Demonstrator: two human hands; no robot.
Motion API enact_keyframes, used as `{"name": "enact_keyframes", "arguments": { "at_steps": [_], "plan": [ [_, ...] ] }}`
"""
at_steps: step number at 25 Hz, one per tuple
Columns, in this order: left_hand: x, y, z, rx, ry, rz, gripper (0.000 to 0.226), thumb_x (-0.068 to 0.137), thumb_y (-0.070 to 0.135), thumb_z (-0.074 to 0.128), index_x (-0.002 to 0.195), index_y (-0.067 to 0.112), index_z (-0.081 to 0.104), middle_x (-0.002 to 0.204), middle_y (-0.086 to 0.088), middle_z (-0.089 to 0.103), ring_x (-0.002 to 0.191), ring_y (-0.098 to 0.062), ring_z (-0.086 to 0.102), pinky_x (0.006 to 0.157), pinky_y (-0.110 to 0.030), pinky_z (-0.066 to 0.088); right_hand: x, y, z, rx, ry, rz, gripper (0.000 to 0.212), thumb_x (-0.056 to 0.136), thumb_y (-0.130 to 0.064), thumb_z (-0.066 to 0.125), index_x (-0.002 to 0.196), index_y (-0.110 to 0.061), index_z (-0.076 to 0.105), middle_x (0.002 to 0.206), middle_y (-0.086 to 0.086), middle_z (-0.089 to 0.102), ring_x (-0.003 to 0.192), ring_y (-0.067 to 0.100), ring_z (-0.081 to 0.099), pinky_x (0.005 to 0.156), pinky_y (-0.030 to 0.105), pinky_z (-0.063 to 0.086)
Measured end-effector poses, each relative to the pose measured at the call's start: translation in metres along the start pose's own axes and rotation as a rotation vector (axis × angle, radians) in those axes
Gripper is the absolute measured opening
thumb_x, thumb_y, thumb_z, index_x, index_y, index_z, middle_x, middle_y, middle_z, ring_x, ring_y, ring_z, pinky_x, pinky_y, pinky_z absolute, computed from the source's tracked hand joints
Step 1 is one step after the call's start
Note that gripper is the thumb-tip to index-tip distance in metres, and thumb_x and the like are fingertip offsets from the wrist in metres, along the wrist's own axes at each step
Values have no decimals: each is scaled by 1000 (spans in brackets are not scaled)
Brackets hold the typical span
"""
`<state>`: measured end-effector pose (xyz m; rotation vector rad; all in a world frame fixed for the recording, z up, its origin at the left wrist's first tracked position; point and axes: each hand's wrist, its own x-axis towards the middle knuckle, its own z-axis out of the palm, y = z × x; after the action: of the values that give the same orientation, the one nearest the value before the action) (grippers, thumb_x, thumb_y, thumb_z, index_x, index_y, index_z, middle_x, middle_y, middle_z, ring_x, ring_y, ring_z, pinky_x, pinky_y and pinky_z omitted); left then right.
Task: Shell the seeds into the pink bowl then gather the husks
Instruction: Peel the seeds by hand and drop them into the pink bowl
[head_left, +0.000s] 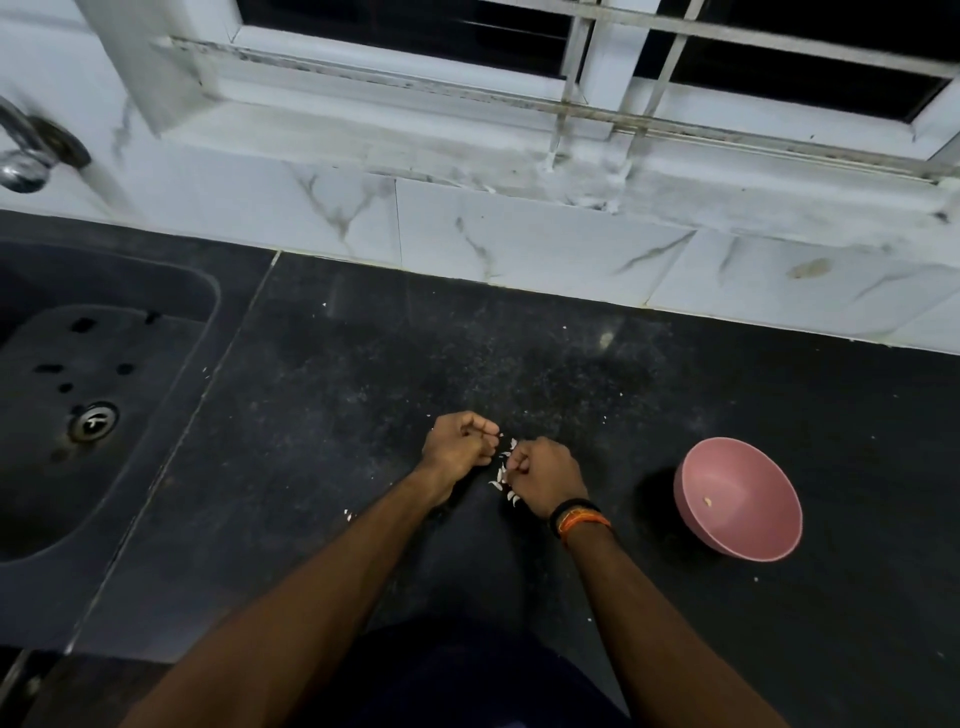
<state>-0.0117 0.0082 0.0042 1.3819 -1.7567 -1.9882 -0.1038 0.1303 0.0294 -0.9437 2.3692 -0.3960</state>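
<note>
The curled fingers of the left hand (458, 440) and right hand (545, 475) hide what each grip holds; whether a seed sits in either cannot be told. The white bits (503, 475) between the hands are too small to tell seeds from husks, and some lie under the right hand. The speck (707, 501) inside the pink bowl (737, 501) is too small to name. The tap (26, 150) and sink (78, 395) are cut off by the left edge.
</note>
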Motion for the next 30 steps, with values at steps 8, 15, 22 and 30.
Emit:
{"name": "enact_keyframes", "arguments": {
  "at_steps": [8, 15, 22, 30],
  "plan": [
    [-3, -1, 1, 93, -120, 139, 32, 81, -12, 66, 91, 18, 74, 90, -5, 76, 92, -20, 73, 81, -35, 61, 5, 0, -8, 424, 96, 131, 8, 90, -20, 69, 83, -21, 71, 88, -3, 73, 83, 13, 67, 74, 29, 53],
    [-2, 19, -1, 44, -111, 279, 4, 87, 13, 77, 90, 11, 76, 86, -3, 76, 79, -12, 70, 73, -29, 61, 11, -5, -24, 724, 123, 129, 16, 94, -12, 64, 84, -18, 75, 85, 3, 78, 67, 9, 65, 59, 25, 51],
    [-6, 33, 1, -148, -132, 211, 7, 90, -1, 69, 97, -3, 70, 84, -20, 72, 72, -20, 68, 69, -32, 60, 11, -7, -30, 780, 239, 17, 10, 92, -9, 71, 91, -16, 77, 81, 3, 77, 70, 9, 70, 63, 24, 54],
    [-10, 29, 11, -264, -156, 182, 11, 92, -5, 64, 102, -8, 68, 92, -25, 72, 79, -26, 70, 76, -35, 61, 5, -2, -28, 647, 361, -41, 10, 90, -14, 73, 85, -22, 78, 76, -4, 76, 72, 9, 73, 73, 32, 62]
  ]
}}
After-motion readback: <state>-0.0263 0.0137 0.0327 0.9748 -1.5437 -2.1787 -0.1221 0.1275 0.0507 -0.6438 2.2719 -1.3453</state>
